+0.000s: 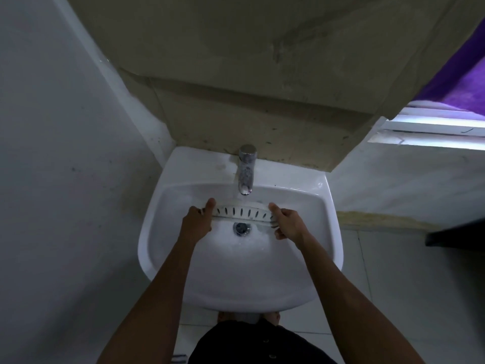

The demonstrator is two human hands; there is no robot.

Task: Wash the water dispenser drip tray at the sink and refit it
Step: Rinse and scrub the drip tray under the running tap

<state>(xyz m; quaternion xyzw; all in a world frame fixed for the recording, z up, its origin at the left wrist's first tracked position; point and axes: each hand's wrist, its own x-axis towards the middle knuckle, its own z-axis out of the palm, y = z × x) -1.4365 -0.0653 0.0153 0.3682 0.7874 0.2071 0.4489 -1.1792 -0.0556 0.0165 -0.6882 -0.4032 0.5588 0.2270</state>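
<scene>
A white drip tray (242,212) with a row of dark slots is held level inside the white sink (325,232), just under the chrome tap (246,170). Water runs from the tap's spout onto the tray's far edge. My left hand (199,218) grips the tray's left end, thumb on top. My right hand (287,223) grips its right end the same way. The chrome drain (241,228) shows below the tray, between my hands.
The sink stands against a stained beige wall (262,88), with grey walls close on both sides. A window with a purple curtain (456,82) is at the upper right. A dark shelf edge (456,236) juts in at the right.
</scene>
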